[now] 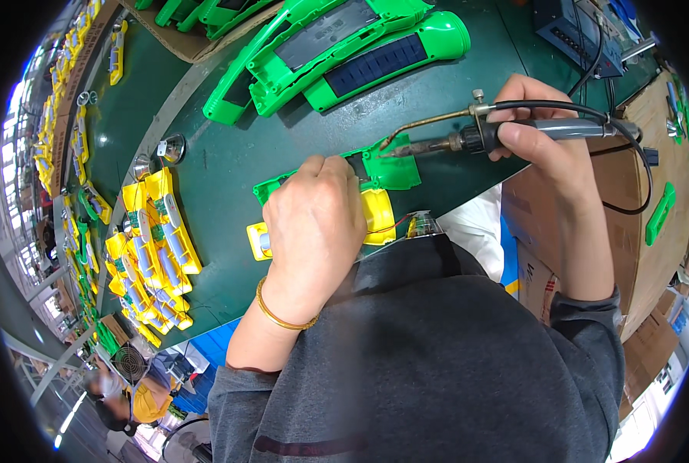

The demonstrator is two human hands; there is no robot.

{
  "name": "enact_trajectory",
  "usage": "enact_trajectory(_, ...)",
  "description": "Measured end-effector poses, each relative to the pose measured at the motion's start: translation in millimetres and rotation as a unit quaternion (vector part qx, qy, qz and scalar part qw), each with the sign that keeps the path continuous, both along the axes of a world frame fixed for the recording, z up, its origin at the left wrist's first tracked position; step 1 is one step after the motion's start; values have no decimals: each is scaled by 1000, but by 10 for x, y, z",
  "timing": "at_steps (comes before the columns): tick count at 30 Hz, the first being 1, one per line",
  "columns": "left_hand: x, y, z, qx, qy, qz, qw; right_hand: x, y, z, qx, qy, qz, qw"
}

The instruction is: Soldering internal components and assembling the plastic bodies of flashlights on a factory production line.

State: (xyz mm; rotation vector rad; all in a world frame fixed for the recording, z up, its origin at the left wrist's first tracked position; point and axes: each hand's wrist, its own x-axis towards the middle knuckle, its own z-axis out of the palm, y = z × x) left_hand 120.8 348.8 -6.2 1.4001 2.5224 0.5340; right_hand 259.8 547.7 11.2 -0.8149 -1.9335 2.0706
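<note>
In my right hand [541,139] is a soldering iron [438,145] with a dark handle, gripped between thumb and fingers. A thin brass solder-feed tube [427,120] is clamped to it. Its tip points left, at or just above a green plastic shell [400,171]; I cannot tell whether they touch. My left hand [317,212] is closed over this shell, covering its middle, its fingertips hidden. Under and beside that hand lies a yellow plastic housing [377,212] with a grey cylinder at its left end. A thin red wire runs from it toward a shiny reflector cup [424,224] near my body.
Larger green housings [390,65] with dark panels lie at the back, beside a cardboard box [194,48]. Several yellow housings [150,247] are piled at left, near loose reflectors [171,148]. A blue control box [572,35] stands back right; cartons [583,208] sit at right.
</note>
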Motion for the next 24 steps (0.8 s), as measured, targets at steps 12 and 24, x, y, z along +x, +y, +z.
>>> enact_trajectory(12,54,36,72,-51,33,-14,998,-150,-692,-432,-169,159,-243,942)
enact_trajectory(24,-116,-91,11,9,-41,-15,999,-331,-904,-341,-146,161,-212,953)
